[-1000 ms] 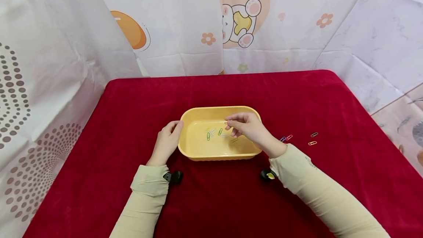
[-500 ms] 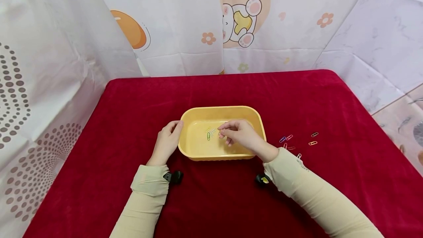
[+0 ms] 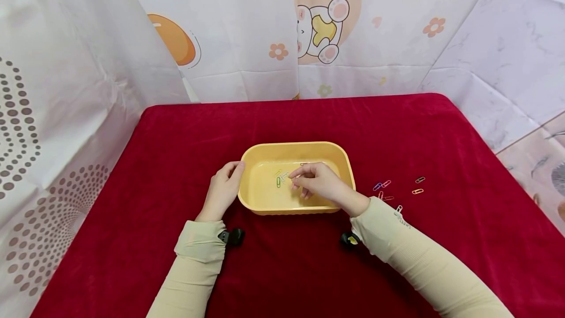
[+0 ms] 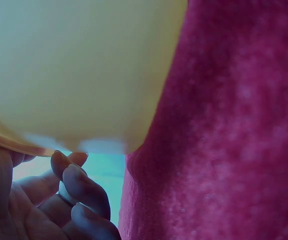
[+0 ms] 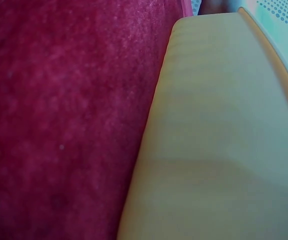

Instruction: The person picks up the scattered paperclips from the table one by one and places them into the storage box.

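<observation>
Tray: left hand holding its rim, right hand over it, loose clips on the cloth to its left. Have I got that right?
One slip: the loose clips lie on the cloth to the tray's right, as the head view shows. The left hand does hold the rim, and the right hand is over the tray.

The right hand (image 3: pixel 318 180) covers part of the floor of the yellow tub (image 3: pixel 295 210); whether its fingertips pinch anything is too small to tell. Pale clips (image 3: pixel 284 176) just left of them blend together, too tiny to count. The 2 sleeves (image 3: pixel 190 278) run off the picture's near edge, the right hiding part of a white clip (image 3: pixel 399 208). In the left wrist view, the left hand (image 4: pixel 49 205) is cut off and the tabletop (image 4: pixel 244 125) blurred.
</observation>
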{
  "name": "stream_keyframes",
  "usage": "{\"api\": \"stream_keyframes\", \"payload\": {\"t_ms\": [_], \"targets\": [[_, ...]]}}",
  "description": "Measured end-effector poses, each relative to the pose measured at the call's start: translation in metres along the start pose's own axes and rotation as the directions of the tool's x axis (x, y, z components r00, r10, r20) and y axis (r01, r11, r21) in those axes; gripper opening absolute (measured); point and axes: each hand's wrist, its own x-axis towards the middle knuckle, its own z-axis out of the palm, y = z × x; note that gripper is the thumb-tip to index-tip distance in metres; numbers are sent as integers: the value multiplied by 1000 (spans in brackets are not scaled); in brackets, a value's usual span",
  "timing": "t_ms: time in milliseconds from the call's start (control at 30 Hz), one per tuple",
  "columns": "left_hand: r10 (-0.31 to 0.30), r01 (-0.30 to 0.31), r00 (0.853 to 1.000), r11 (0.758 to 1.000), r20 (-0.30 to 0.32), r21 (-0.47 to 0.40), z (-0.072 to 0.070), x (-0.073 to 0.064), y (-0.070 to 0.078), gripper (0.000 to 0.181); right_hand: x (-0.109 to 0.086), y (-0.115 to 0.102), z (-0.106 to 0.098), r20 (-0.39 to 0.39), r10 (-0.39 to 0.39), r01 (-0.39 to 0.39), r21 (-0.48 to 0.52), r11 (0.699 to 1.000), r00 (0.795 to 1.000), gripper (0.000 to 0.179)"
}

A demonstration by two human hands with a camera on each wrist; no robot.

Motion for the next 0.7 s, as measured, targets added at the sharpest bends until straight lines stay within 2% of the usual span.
{"api": "stream_keyframes", "payload": {"t_ms": [267,400,700], "targets": [[-8,8,1000,1000,3,3,0,0,1,57,-1,0,0,-9,-6,6,16,1000,1000,26],[-12,12,1000,1000,1,5,0,0,1,57,-4,-2,-3,-11,-51,51,51,997,999,28],[-12,12,1000,1000,5,3,-1,0,2,55,-18,-15,-27,-67,-91,98,116,988,994,31]]}}
